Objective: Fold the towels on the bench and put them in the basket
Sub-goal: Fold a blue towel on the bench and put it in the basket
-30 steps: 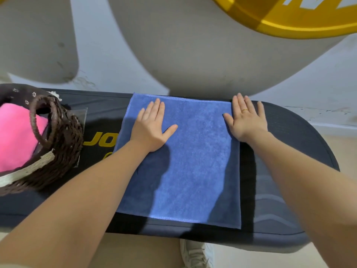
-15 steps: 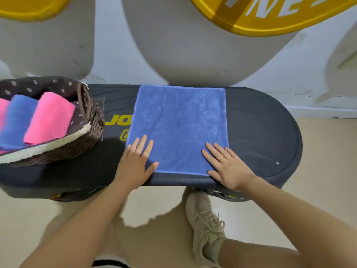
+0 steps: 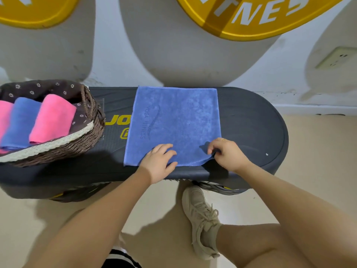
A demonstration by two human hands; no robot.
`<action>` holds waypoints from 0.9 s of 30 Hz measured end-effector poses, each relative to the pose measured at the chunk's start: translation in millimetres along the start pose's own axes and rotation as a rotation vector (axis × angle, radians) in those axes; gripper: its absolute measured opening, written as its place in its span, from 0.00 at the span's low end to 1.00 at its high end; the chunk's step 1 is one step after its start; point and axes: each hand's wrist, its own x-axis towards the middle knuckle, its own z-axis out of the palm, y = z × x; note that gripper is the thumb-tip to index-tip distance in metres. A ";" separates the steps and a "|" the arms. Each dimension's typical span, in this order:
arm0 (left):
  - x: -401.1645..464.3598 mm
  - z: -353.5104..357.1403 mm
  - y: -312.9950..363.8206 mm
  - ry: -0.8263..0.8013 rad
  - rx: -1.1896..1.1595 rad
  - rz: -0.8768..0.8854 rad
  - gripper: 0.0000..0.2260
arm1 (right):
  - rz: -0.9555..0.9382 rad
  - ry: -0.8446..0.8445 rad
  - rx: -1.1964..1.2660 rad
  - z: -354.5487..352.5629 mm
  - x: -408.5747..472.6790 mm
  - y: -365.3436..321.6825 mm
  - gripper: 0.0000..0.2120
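A blue towel lies spread flat on the dark bench, folded to a square. My left hand rests on its near edge, fingers lightly bent on the cloth. My right hand pinches the towel's near right corner, which is lifted slightly off the bench. At the bench's left end stands a brown wicker basket with a dark flowered lining. Inside it lie rolled towels: a pink towel, a blue rolled towel and another pink one at the frame's left edge.
A wall with yellow lettered signs rises just behind the bench. A wall socket sits at the right. My shoe and legs stand on the beige floor in front of the bench.
Both hands slid from the towel's far edge back to its near edge. My left hand moved rightward onto the cloth, and my right hand curled and pinched the near right corner, lifting it.
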 end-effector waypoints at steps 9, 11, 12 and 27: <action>5.4 -3.1 9.9 0.057 0.105 -0.018 0.20 | -0.092 -0.147 -0.250 -11.9 -7.5 -1.0 0.11; 5.3 -4.0 8.5 0.061 0.124 -0.003 0.19 | -0.118 -0.256 -0.389 -6.9 -8.9 0.7 0.14; 4.8 -5.1 7.8 0.056 0.131 0.011 0.18 | -0.130 -0.261 -0.483 -4.3 -9.4 -0.4 0.15; 3.0 -10.9 6.2 0.023 0.103 0.001 0.17 | -0.393 -0.054 -0.820 -21.3 -8.7 -3.1 0.17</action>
